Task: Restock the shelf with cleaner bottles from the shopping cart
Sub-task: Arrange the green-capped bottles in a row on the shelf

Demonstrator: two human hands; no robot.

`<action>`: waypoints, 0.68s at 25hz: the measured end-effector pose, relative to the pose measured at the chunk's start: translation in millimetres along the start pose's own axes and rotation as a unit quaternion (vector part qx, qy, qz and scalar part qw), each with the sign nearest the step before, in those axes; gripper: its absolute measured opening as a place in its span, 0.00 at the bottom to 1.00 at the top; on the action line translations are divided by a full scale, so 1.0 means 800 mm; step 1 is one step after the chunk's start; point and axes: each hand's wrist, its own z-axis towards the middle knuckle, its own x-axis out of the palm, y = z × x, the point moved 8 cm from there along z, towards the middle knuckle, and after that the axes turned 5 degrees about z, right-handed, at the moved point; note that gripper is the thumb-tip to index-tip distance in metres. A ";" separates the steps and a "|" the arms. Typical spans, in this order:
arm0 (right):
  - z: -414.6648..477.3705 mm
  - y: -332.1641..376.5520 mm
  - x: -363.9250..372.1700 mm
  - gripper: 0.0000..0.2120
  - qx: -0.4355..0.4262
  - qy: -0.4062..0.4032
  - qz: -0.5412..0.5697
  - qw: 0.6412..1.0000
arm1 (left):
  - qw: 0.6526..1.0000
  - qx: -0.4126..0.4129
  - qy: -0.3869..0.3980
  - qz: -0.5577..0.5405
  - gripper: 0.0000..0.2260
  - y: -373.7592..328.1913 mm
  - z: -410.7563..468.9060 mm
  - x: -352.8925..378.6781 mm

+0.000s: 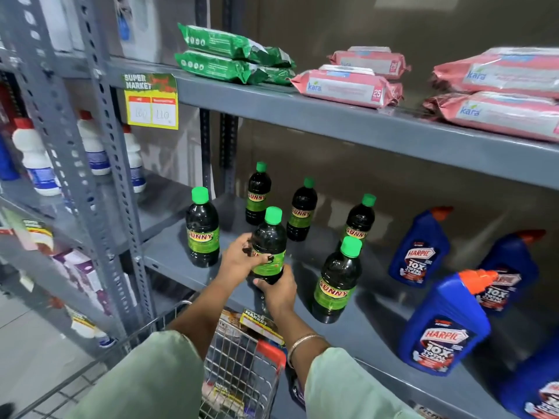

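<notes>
I hold a dark cleaner bottle (270, 243) with a green cap and green SUNNY label upright at the front of the grey shelf (378, 337). My left hand (240, 260) wraps its left side; my right hand (279, 293) grips its base from below. Several matching SUNNY bottles stand on the shelf around it, one at the left (202, 229) and one at the right front (337, 282). The wire shopping cart (239, 370) with a red handle sits below my arms.
Blue HARPIC bottles (444, 325) stand to the right on the same shelf. Green packs (233, 55) and pink wipe packs (348, 86) lie on the shelf above. White bottles (34, 158) fill the left rack behind a perforated post (112, 164).
</notes>
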 end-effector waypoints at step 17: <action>-0.084 -0.054 -0.120 0.14 -0.001 -0.265 0.019 0.964 | 0.989 -0.094 -0.066 0.092 0.28 0.049 -0.054 0.023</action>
